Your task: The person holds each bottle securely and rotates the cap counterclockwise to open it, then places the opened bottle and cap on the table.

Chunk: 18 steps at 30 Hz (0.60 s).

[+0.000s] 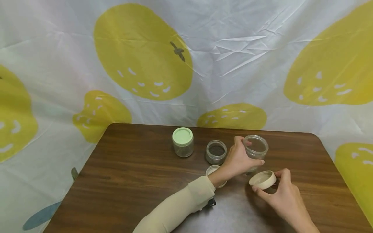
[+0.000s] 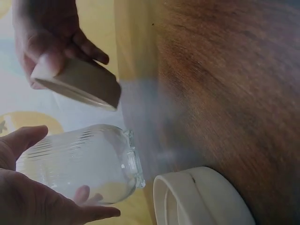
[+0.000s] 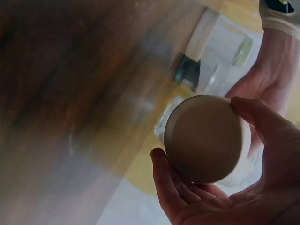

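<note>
My left hand (image 1: 237, 158) grips a clear glass jar (image 1: 257, 147) with its mouth up, thumb and fingers on opposite sides; ridges run round the jar's wall (image 2: 89, 159) in the left wrist view. Close in front and to the right, my right hand (image 1: 287, 197) pinches a round beige lid (image 1: 263, 180) by its rim. This lid is tilted, apart from the jar, with its hollow inner side showing in the head view. The right wrist view shows its flat outer face (image 3: 206, 140), thumb and fingers at the edges.
A second beige lid (image 2: 206, 197) lies on the brown wooden table (image 1: 140, 171), partly hidden under my left wrist. Behind it stands a small uncovered jar (image 1: 216, 158) with dark contents. Left of that is a jar with a pale green lid (image 1: 183, 136). A lemon-patterned cloth (image 1: 221, 64) hangs behind.
</note>
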### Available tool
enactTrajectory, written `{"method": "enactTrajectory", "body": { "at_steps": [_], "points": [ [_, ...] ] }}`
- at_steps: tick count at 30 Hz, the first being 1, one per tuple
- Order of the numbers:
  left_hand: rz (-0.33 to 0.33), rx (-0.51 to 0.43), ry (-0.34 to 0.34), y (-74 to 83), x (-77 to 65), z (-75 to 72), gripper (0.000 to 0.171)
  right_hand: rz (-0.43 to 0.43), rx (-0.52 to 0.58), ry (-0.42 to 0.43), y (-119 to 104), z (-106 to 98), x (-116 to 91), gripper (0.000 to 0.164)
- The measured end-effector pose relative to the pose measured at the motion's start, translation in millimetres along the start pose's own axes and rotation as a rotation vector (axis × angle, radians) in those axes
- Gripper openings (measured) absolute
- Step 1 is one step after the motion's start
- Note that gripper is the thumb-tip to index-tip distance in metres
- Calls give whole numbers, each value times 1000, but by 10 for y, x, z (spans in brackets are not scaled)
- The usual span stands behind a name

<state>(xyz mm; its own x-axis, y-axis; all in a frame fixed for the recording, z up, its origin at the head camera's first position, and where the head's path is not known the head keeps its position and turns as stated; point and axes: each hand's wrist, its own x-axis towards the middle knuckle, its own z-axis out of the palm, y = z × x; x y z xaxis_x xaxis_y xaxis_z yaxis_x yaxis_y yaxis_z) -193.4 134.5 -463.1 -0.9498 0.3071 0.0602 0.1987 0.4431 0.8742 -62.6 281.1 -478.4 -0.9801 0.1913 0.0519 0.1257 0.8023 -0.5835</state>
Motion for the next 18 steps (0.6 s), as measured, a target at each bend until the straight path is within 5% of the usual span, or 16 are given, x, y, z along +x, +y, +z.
{"method": "enactTrajectory", "body": {
  "at_steps": [18],
  "points": [
    [-12,-64,16,-83,130,46,80,17,-27,-71,59,65,129,92]
  ]
}}
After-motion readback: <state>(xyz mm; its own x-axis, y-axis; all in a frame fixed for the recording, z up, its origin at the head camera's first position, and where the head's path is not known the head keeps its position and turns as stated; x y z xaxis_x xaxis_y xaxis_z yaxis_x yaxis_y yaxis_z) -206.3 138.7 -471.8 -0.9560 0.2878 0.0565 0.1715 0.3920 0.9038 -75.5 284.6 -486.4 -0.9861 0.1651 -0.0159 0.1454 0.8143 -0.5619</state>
